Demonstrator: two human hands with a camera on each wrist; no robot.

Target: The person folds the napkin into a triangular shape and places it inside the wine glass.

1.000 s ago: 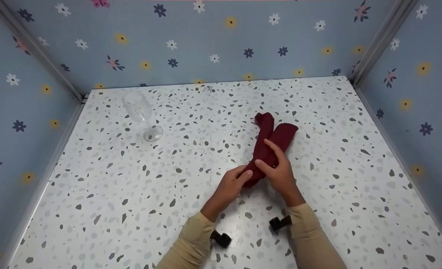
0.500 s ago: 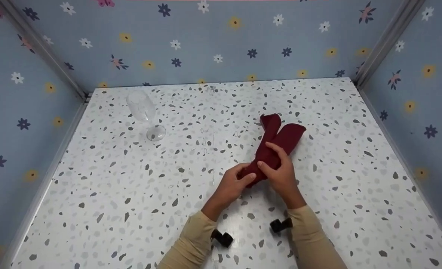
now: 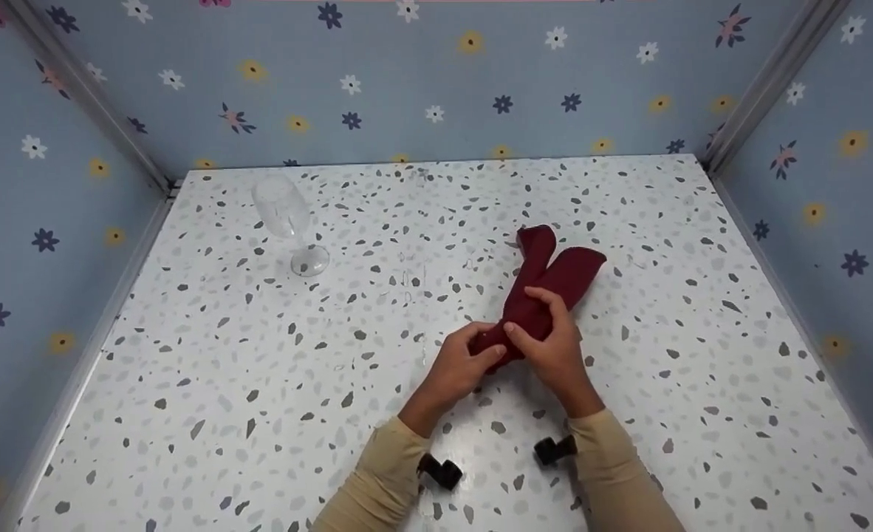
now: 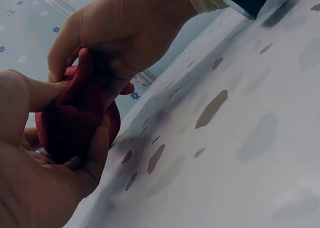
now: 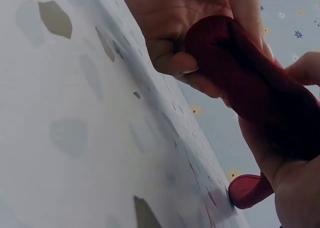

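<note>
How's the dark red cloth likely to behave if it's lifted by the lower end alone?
Likely floppy: the dark red cloth bunches into soft folds where the left hand grips it. Its upper ends would probably sag or spread, since they splay apart with no fingers showing on them. Its matte, fabric-like surface suggests little slipping.

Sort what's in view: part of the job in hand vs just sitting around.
In the job:
dark red rolled cloth, held by left hand and right hand

Seemingly just around (the glass could matter later):
clear stemmed glass, untouched, standing apart
white speckled tabletop, as surface
blue floral walls
</note>
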